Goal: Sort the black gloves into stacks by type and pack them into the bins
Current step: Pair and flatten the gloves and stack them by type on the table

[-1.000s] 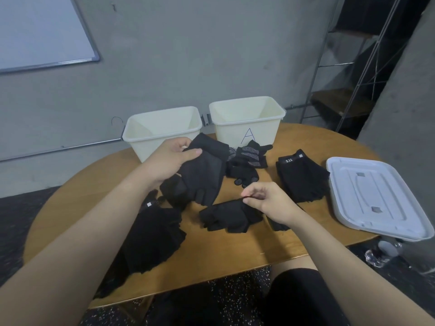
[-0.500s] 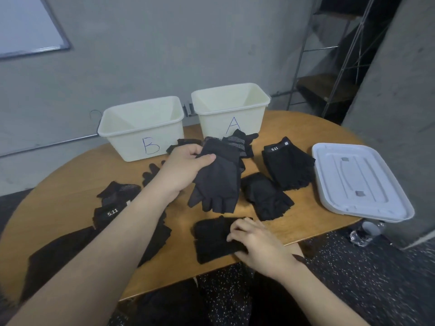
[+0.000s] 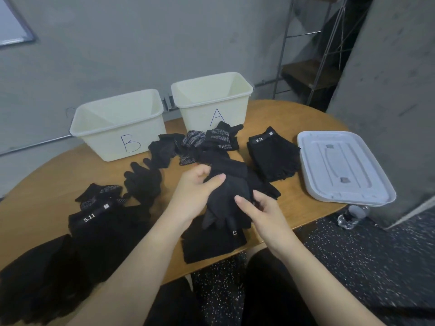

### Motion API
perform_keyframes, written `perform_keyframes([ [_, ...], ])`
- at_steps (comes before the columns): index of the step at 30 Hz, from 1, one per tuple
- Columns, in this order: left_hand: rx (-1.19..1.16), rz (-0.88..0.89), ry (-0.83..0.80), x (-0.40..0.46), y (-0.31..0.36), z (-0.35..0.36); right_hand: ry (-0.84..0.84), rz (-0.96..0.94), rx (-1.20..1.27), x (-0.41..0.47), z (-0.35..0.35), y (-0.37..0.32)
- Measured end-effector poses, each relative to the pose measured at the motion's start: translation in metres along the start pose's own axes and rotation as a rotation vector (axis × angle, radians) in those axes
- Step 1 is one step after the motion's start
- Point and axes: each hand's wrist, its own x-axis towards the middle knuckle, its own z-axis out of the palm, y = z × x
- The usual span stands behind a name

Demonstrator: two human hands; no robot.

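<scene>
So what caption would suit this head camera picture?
Both hands, left and right, hold a black glove above a table with bins A and B.

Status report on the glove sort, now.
Left hand grips black glove; right hand pinches its edge. Bins A and B look empty. Nothing in the way.

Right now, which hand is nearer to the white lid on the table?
The right hand. It is left of the white lid, apart from it; the left hand is farther left, gripping the held glove.
</scene>
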Motion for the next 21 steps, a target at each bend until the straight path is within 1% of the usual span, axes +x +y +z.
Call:
perform_keyframes([
  [2,0.008,-0.029,-0.044,0.000,-0.005,0.006,0.050,-0.061,-0.045,0.005,-0.007,0.005],
  [4,0.059,-0.058,-0.077,0.003,-0.012,0.007,0.110,-0.066,-0.089,0.010,-0.018,0.012],
  [7,0.120,-0.083,-0.077,0.007,-0.020,0.008,0.200,-0.085,-0.198,0.021,-0.038,0.021],
  [10,0.138,-0.106,-0.104,0.013,-0.021,0.016,0.224,-0.118,-0.339,0.032,-0.052,0.022],
  [13,0.072,-0.165,-0.143,0.025,-0.015,0.027,0.246,-0.161,-0.475,0.040,-0.059,0.019],
  [15,0.062,-0.178,-0.130,0.036,-0.009,0.033,0.237,-0.166,-0.495,0.045,-0.062,0.018],
  [18,0.171,-0.155,-0.096,0.056,-0.008,0.039,0.253,-0.144,-0.527,0.050,-0.067,0.023],
  [21,0.191,-0.148,-0.051,0.072,-0.011,0.042,0.288,-0.074,-0.459,0.049,-0.075,0.031],
])
